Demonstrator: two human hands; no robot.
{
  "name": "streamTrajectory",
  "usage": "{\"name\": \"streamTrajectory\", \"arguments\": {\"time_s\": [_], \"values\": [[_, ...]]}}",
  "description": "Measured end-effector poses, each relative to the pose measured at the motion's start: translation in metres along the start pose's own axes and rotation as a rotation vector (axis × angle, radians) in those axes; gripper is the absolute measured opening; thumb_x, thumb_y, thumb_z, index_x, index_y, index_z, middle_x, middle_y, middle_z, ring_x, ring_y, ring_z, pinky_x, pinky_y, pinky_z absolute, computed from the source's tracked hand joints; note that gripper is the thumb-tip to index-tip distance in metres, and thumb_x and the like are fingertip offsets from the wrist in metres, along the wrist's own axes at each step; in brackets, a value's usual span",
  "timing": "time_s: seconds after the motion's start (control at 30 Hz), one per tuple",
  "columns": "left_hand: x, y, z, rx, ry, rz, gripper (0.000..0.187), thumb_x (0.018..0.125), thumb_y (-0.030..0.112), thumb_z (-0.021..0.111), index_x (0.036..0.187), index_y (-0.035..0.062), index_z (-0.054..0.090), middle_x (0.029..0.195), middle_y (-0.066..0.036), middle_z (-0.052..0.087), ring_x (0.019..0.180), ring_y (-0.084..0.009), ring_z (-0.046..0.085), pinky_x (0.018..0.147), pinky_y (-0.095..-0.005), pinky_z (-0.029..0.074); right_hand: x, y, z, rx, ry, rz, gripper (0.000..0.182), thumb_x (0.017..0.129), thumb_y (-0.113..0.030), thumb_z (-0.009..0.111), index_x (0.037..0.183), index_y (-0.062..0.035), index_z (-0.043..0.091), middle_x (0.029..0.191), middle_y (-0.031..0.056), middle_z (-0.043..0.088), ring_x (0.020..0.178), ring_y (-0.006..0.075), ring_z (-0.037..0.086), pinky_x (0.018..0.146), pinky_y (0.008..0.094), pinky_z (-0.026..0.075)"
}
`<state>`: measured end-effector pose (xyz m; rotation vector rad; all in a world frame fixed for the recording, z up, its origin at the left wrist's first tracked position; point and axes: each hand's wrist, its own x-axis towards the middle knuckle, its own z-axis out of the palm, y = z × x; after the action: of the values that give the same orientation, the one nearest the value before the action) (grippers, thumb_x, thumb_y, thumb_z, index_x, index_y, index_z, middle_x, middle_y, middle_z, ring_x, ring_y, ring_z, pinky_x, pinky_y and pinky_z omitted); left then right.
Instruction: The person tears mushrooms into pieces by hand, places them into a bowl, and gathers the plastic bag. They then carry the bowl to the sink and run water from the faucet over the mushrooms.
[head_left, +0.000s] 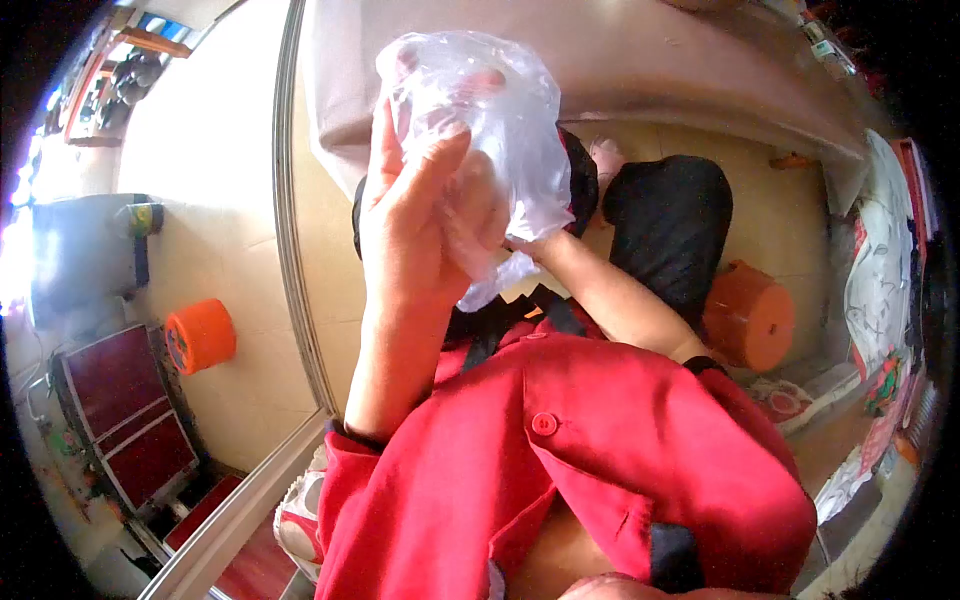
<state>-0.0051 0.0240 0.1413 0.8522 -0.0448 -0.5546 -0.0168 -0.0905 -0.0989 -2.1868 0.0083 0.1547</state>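
Observation:
A crumpled, see-through plastic bag [515,130] is held up in front of my body. My left hand [415,190] grips its left side, with the thumb pressed on the near face and the fingers partly behind the film. From the right, my right hand [530,248] reaches to the bag's lower edge. The film covers most of that hand, and its fingers cannot be made out. Skin-coloured patches show dimly through the bag. A loose end of film hangs down between my wrists.
A pale cloth-covered surface [650,50] lies ahead, above my knees. One orange bucket [755,315] stands at right, and an orange container [200,335] sits on the floor at left. A metal door track [290,200] runs along my left, with a dark red folding chair [130,420] beyond.

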Motion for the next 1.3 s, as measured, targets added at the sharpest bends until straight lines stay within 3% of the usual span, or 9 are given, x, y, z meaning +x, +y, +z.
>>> {"name": "streamTrajectory", "arguments": {"time_s": [0.13, 0.3, 0.43, 0.57, 0.7, 0.87, 0.97, 1.13, 1.3], "values": [[0.001, 0.003, 0.001, -0.047, 0.071, -0.017, 0.043, 0.092, 0.007, 0.048, 0.134, 0.0115, 0.039, 0.064, -0.003, 0.047, 0.045, -0.0095, 0.041, 0.037, -0.0243, 0.033, 0.007, 0.007, -0.006, 0.056, 0.047, 0.024, 0.035, 0.088, -0.028, 0.058, 0.114, -0.005, 0.06, 0.101, 0.0146, 0.065, 0.093, 0.03, 0.062, 0.083, 0.0403, 0.049], [-0.003, 0.003, 0.002, 0.082, 0.033, 0.051, 0.039, 0.091, 0.011, 0.053, 0.127, 0.0023, 0.043, 0.084, -0.009, 0.059, 0.045, -0.006, 0.036, 0.037, -0.02, 0.035, 0.011, 0.012, -0.013, 0.134, 0.091, 0.029, 0.033, 0.089, -0.027, 0.058, 0.113, -0.0048, 0.06, 0.101, 0.014, 0.065, 0.093, 0.0287, 0.062, 0.083, 0.0392, 0.049], [-0.042, -0.023, 0.007, 0.301, 0.0, -0.168, 0.064, 0.089, 0.002, 0.053, 0.146, 0.0177, 0.028, 0.121, -0.011, 0.055, 0.062, -0.0079, 0.048, 0.049, -0.0219, 0.041, 0.002, 0.007, -0.026, 0.24, 0.138, 0.015, 0.032, 0.089, -0.026, 0.058, 0.113, -0.0046, 0.06, 0.101, 0.0134, 0.065, 0.092, 0.0277, 0.062, 0.083, 0.0383, 0.049], [-0.052, -0.069, -0.026, 0.666, -0.563, -0.309, 0.054, 0.087, -0.001, 0.056, 0.138, 0.0014, 0.038, 0.129, -0.009, 0.05, 0.118, -0.0147, 0.047, 0.098, -0.0282, 0.038, -0.03, -0.011, -0.049, 0.457, 0.201, -0.013, 0.032, 0.089, -0.025, 0.058, 0.113, -0.0045, 0.061, 0.1, 0.0129, 0.064, 0.092, 0.0266, 0.061, 0.083, 0.0374, 0.049], [-0.03, -0.094, -0.047, 1.06, -0.716, -0.24, 0.045, 0.078, 0.0, 0.059, 0.123, 0.0069, 0.057, 0.109, -0.015, 0.064, 0.101, -0.0233, 0.062, 0.087, -0.0333, 0.048, -0.058, -0.025, -0.067, 0.618, 0.223, -0.037, 0.031, 0.089, -0.024, 0.058, 0.112, -0.0043, 0.061, 0.1, 0.0123, 0.064, 0.092, 0.0256, 0.061, 0.083, 0.0365, 0.049], [-0.023, -0.107, -0.067, 1.31, -0.475, -0.024, 0.041, 0.068, 0.0, 0.07, 0.108, 0.0055, 0.063, 0.092, -0.008, 0.067, 0.084, -0.0175, 0.064, 0.077, -0.0301, 0.051, -0.063, -0.025, -0.07, 0.684, 0.25, -0.027, 0.029, 0.09, -0.023, 0.058, 0.112, -0.0041, 0.061, 0.1, 0.0116, 0.064, 0.092, 0.0243, 0.061, 0.083, 0.0354, 0.049], [-0.024, -0.092, -0.059, 1.455, -0.336, 0.078, 0.068, 0.057, 0.003, 0.078, 0.121, 0.0097, 0.055, 0.097, -0.006, 0.064, 0.077, -0.0181, 0.063, 0.073, -0.0292, 0.051, -0.059, -0.021, -0.069, 0.702, 0.268, -0.012, 0.029, 0.09, -0.023, 0.058, 0.111, -0.0039, 0.061, 0.099, 0.0112, 0.064, 0.092, 0.0236, 0.061, 0.083, 0.0347, 0.049], [-0.007, -0.094, -0.065, 1.748, -0.188, 0.9, 0.108, 0.05, 0.02, 0.086, 0.141, 0.0109, 0.028, 0.144, -0.023, 0.022, 0.132, -0.0474, 0.022, 0.107, -0.0535, 0.029, -0.045, -0.012, -0.071, 0.668, 0.27, 0.0, 0.027, 0.09, -0.022, 0.058, 0.111, -0.0037, 0.062, 0.099, 0.0106, 0.064, 0.091, 0.0223, 0.06, 0.083, 0.0336, 0.049], [0.021, -0.104, -0.074, 1.547, -0.056, 0.497, 0.093, 0.061, 0.003, 0.071, 0.143, 0.0129, 0.03, 0.133, -0.021, 0.042, 0.128, -0.04, 0.034, 0.108, -0.0479, 0.028, -0.026, -0.003, -0.068, 0.548, 0.203, 0.008, 0.026, 0.09, -0.021, 0.058, 0.11, -0.0035, 0.062, 0.098, 0.0099, 0.063, 0.091, 0.021, 0.06, 0.083, 0.0325, 0.049]]}}
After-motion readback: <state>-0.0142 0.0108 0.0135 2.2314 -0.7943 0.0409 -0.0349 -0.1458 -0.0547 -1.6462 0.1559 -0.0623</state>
